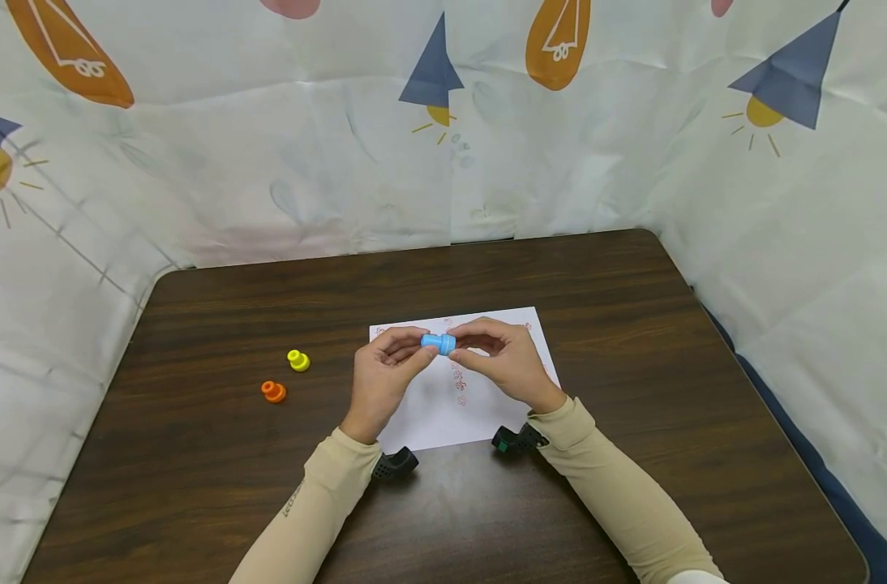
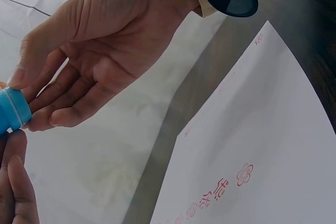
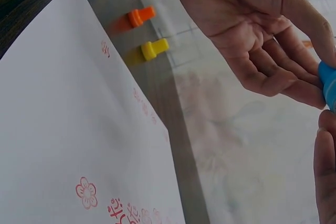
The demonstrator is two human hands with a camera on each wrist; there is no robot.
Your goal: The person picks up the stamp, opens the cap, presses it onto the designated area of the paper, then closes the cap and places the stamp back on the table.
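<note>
Above the paper, a small light-blue stamp (image 1: pixel 439 344) lies on its side between both hands. My left hand (image 1: pixel 385 375) pinches its left end between thumb and fingertips. From the other side, my right hand (image 1: pixel 512 365) pinches its right end the same way. In the left wrist view the right hand (image 2: pixel 110 51) shows, its thumb and fingertips on the ridged end of the blue stamp (image 2: pixel 13 109). The left hand (image 3: pixel 257 35) fills the top of the right wrist view. Beneath lies a white sheet of paper (image 1: pixel 436 422) with red flower and character prints.
To the left of the paper, a yellow stamp (image 1: pixel 298 361) and an orange stamp (image 1: pixel 273 392) stand on the dark wooden table (image 1: pixel 195 454). A patterned white curtain (image 1: pixel 268 162) surrounds the table's back and sides. Black wrist cameras sit on both cuffs.
</note>
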